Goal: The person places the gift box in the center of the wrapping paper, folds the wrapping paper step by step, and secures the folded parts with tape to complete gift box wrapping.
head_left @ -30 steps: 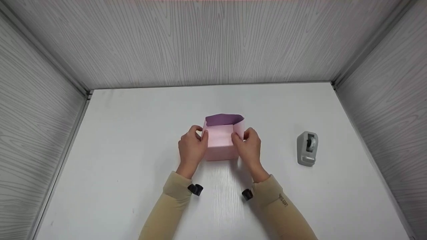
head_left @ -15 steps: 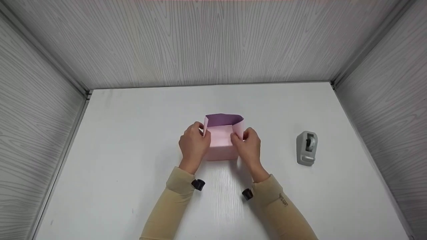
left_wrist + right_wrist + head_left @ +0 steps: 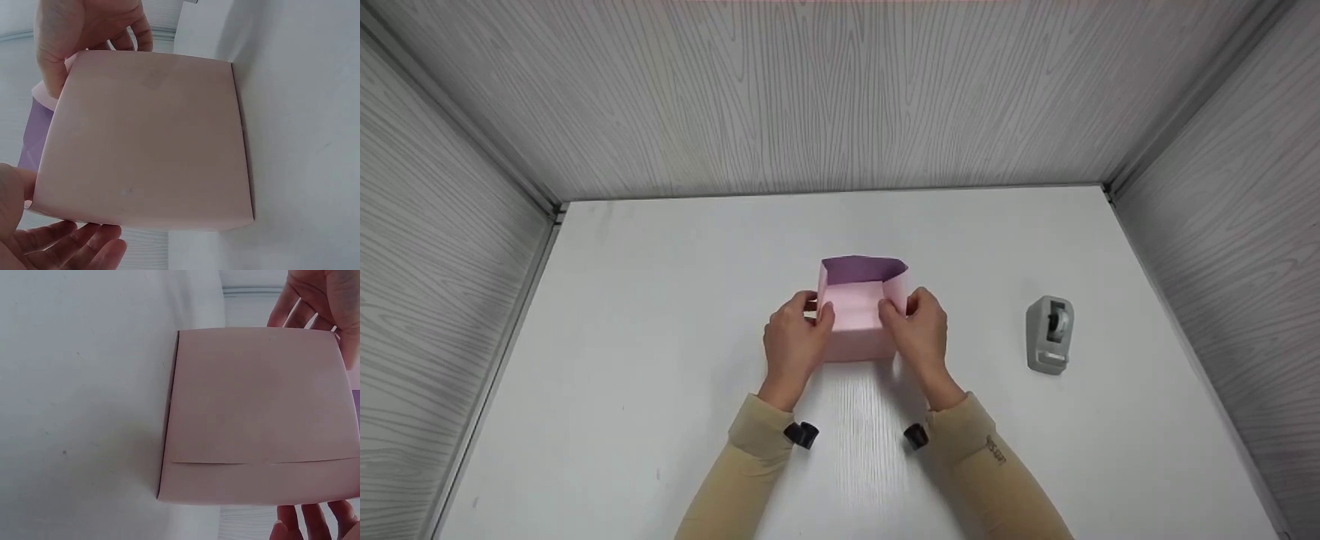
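Observation:
A pink paper box (image 3: 859,346) stands upright on the table between the two hands, its inside partly lit. At its back rises a purple-lined flap (image 3: 856,270). The left hand (image 3: 793,341) grips the left wall, thumb at the near top edge and fingers along the outside. Opposite it, the right hand (image 3: 919,334) grips the right wall the same way. Seen from the left wrist, the plain front panel (image 3: 146,140) fills the middle. A thin slit (image 3: 219,463) runs across that panel in the right wrist view, close to the right side.
On the right of the white table (image 3: 645,322) stands a grey tape dispenser (image 3: 1050,337) with a roll in it. Wood-grain panels (image 3: 840,97) enclose the table at the back and on both sides.
The left hand first slid a little up and inward along the box's left wall, then came back down toward the person. The right hand and the box have barely moved.

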A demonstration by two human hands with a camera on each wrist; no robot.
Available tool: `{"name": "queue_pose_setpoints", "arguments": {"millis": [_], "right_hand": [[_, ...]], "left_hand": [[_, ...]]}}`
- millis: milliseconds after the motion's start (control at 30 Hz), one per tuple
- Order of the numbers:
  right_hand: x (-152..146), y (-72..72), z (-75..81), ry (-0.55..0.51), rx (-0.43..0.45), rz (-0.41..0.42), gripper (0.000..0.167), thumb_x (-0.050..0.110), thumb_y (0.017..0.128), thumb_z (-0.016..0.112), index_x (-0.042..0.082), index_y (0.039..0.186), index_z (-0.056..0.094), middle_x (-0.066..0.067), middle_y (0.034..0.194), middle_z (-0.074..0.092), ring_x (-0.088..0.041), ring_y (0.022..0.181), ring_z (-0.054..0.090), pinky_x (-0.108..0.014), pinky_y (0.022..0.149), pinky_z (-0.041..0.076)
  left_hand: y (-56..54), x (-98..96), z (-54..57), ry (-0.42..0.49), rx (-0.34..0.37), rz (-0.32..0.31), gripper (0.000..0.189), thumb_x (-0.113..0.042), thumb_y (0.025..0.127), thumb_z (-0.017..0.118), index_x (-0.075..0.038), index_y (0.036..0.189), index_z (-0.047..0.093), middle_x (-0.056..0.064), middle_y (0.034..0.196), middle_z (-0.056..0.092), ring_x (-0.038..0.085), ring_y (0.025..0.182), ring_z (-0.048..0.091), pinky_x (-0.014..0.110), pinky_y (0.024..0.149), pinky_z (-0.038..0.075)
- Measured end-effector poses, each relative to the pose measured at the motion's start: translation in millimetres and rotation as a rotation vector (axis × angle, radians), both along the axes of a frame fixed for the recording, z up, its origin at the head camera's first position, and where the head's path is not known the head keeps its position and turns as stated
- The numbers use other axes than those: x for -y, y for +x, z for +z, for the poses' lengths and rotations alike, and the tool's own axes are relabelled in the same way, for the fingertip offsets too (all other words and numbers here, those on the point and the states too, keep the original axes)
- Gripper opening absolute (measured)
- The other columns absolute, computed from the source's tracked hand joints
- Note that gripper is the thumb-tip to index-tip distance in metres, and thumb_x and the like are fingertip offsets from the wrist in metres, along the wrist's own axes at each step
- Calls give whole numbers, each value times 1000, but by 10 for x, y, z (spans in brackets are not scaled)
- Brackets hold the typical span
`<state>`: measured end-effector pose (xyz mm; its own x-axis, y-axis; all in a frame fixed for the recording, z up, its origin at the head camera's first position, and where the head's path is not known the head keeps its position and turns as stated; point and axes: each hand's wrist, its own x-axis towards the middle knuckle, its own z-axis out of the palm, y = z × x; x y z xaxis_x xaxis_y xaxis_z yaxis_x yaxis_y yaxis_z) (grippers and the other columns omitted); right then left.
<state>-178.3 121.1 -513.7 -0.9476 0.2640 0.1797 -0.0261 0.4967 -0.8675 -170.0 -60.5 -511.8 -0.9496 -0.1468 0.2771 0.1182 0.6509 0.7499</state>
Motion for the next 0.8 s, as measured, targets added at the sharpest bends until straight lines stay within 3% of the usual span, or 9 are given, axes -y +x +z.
{"name": "queue_pose_setpoints", "arguments": {"millis": [267,433,800], "right_hand": [[0,-85,99,162,41,-33,38,29,83,66,12,62,41,1,59,41,-16,55,40,-33,47,29],[-9,-108,109,154,75,-35,37,32,84,64,12,62,42,1,59,41,-16,54,41,-32,46,29],[-16,-142,84,164,54,-42,39,30,86,62,14,59,39,2,55,38,-15,50,38,-32,44,27]], "left_hand": [[-10,5,-4,-12,-10,8,27,-26,90,67,-4,105,72,6,91,73,16,73,69,37,65,56],[-12,8,2,-7,-6,10,27,-26,89,67,-4,105,71,7,90,73,17,72,69,38,64,55],[-12,13,12,7,3,9,27,-27,89,67,-5,104,71,6,86,72,17,71,68,39,63,54]]}}
